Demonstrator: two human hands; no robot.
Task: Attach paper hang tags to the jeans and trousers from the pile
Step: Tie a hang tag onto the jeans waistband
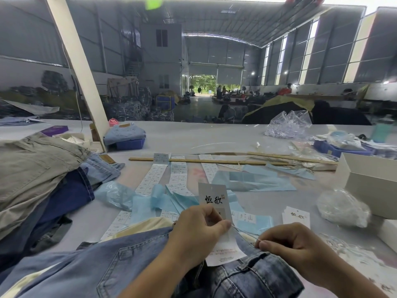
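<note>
Left hand (199, 224) pinches hang tag (216, 203) upright over the jeans (107, 263) at the bench's near edge — keeps the tag clear. Right hand (285, 239) pinches the thin string (245, 232) taut, probably for looping. Untagged pile (36, 173) — left edge.

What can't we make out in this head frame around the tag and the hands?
- Thread: head view, the right hand pinches something thin, too fine to trace to the hang tag.
- Tag's lower print: too small and blurred to read.
- Where the tag joins the jeans: hidden behind the left hand.
- Spare tags: stacked, number cannot be told.
- Pile of trousers: cut off by the left edge.
</note>
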